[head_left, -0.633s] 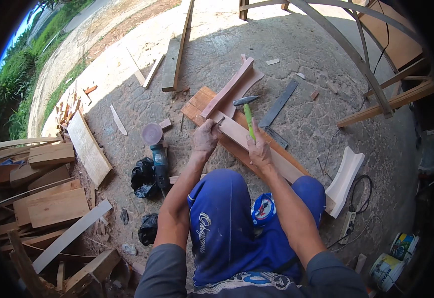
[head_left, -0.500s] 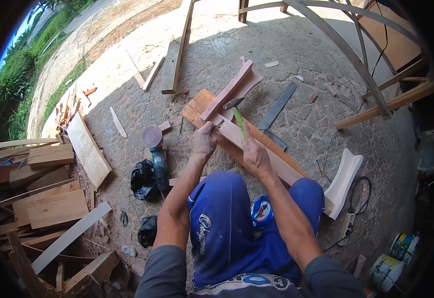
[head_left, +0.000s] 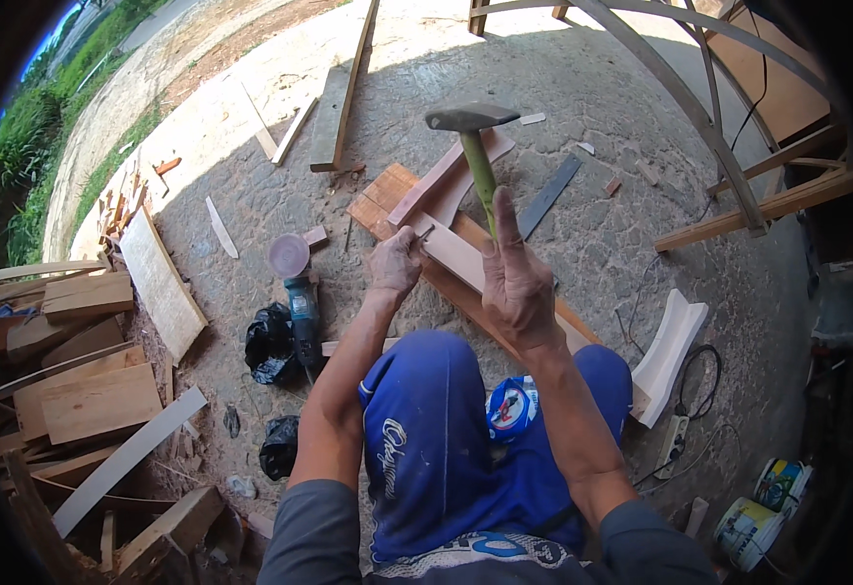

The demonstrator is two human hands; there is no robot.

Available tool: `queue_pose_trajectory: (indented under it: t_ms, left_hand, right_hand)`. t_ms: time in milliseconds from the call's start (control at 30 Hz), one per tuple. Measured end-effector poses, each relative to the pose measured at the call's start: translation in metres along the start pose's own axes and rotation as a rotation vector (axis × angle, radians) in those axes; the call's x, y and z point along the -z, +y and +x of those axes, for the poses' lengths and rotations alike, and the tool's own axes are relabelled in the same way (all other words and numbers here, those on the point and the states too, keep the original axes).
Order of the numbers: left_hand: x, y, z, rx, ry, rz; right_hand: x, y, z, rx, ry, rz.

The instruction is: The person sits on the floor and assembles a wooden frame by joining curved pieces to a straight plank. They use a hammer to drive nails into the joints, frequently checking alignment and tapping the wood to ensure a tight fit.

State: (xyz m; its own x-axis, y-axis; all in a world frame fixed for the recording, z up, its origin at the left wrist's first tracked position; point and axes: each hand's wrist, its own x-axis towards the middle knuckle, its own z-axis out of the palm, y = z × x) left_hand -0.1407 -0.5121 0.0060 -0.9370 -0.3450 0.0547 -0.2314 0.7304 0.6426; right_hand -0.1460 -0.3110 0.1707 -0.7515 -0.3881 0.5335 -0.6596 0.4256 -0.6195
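My right hand [head_left: 521,292] is closed round the green handle of a hammer [head_left: 481,171], its dark metal head raised above the work. My left hand [head_left: 394,263] is closed at the end of a pale wooden bar [head_left: 457,256]. Between its fingertips is a short thin metal piece [head_left: 427,232] that looks like a nail, pointing at the wood. The bar meets a curved, moulded wooden piece [head_left: 454,200] at an angle. Both lie over an orange-brown board [head_left: 373,207] on the ground in front of my knees.
To the left are an angle grinder [head_left: 302,307] with a disc, black plastic bags [head_left: 270,341] and stacked wood offcuts [head_left: 99,405]. On the right lie another moulded piece [head_left: 673,351], a power strip [head_left: 674,444] and paint cans [head_left: 753,531]. A wooden frame [head_left: 768,207] stands at the far right.
My right hand has lifted the hammer up and away from the wood. My left hand stays at the bar's end. The whole view has shifted slightly.
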Motion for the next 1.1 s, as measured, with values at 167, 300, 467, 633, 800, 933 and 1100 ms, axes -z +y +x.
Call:
queue_pose_trajectory:
  t_ms: [167, 300, 467, 633, 800, 933, 1100]
  left_hand:
    - [0.0, 0.01, 0.006, -0.007, -0.019, 0.045]
    - [0.001, 0.022, 0.012, 0.041, -0.075, 0.157]
    - [0.005, 0.012, 0.009, -0.007, 0.0, 0.104]
    - [0.0, 0.019, 0.01, 0.007, -0.051, 0.114]
    - [-0.026, -0.04, 0.004, 0.244, 0.13, -0.453]
    - [-0.033, -0.01, -0.001, 0.244, 0.21, -0.581]
    - [-0.011, 0.005, 0.002, 0.133, 0.244, -0.376]
  right_hand:
    - [-0.018, 0.031, -0.036, 0.103, 0.125, -0.016]
    - [-0.041, 0.074, -0.039, -0.327, -0.484, -0.224]
    - [-0.022, 0.029, -0.033, 0.071, 0.059, -0.066]
    - [-0.051, 0.087, -0.083, -0.505, -0.378, -0.08]
    - [-0.077, 0.117, -0.074, -0.442, -0.266, 0.068]
    - [-0.067, 0.131, -0.084, -0.558, -0.236, 0.2]
    - [-0.064, 0.118, -0.079, -0.622, -0.264, 0.233]
